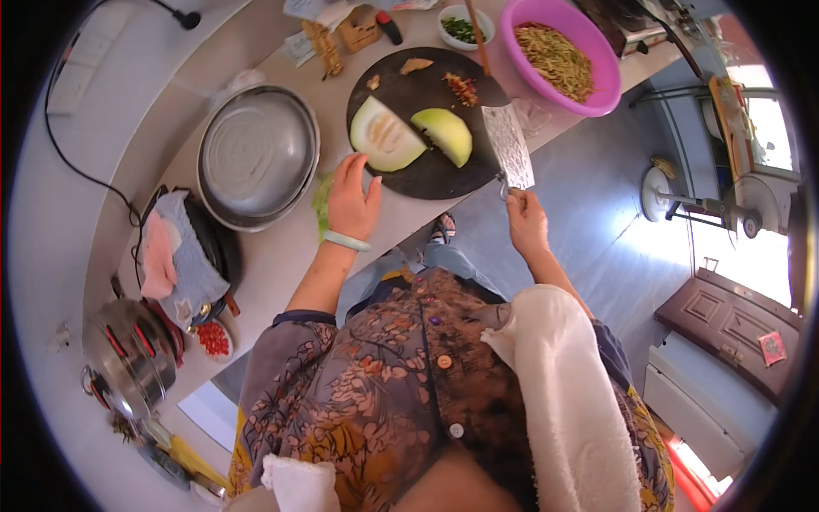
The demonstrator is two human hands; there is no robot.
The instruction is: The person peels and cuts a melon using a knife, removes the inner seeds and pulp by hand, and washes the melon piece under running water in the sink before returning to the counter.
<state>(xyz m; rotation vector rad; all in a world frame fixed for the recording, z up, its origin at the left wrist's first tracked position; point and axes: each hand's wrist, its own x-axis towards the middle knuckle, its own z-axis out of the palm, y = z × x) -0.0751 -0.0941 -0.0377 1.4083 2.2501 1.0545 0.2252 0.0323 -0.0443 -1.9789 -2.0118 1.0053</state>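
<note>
Metal pan (258,154) L of blk chopping board (465,179); L hand (352,205) at board's near-L edge, thumb & fingers apart, contact w/ big melon pc (384,141) on board's L unclear; smaller melon pc (447,136) R of board's ctr; cleaver (509,145) over board's R edge, R hand (528,222) clamped on handle; pink basin (604,77) beyond board's far-R edge.

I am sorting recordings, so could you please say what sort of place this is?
Probably a home kitchen: the right hand holds a broad silver metal cleaver near a round black cutting board, and a round pink plastic bowl holds shredded food.
</note>
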